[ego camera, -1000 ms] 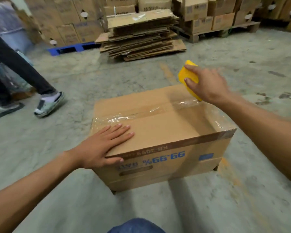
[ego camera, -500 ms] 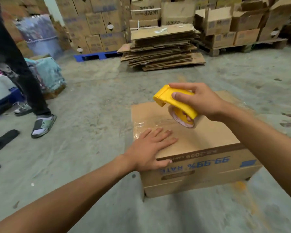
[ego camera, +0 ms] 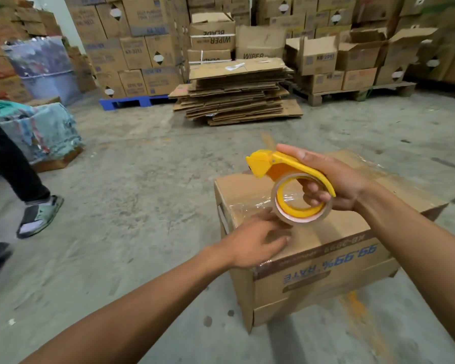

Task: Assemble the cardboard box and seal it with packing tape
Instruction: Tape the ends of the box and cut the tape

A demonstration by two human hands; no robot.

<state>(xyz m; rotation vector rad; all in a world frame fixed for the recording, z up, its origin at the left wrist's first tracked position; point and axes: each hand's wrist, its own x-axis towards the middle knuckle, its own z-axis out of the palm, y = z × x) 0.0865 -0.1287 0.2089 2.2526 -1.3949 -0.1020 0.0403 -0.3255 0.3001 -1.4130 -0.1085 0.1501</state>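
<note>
The right hand [ego camera: 334, 182] gripped a yellow tape dispenser [ego camera: 292, 187] just above the cardboard box [ego camera: 326, 248]. The left hand [ego camera: 258, 240], fingers loosely spread, rested on the box top at its near left corner, under the tape roll.

A bystander [ego camera: 8, 164] stood cut off at the left edge, only a leg and sandal showing. The left hand [ego camera: 258, 240] was motion-blurred, its fingertips hidden behind the tape roll [ego camera: 302, 219].

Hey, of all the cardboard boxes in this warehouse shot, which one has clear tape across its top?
The box under the left hand, with blue upside-down "99.99% RATE" print. The stacked boxes behind show no such tape.
</note>
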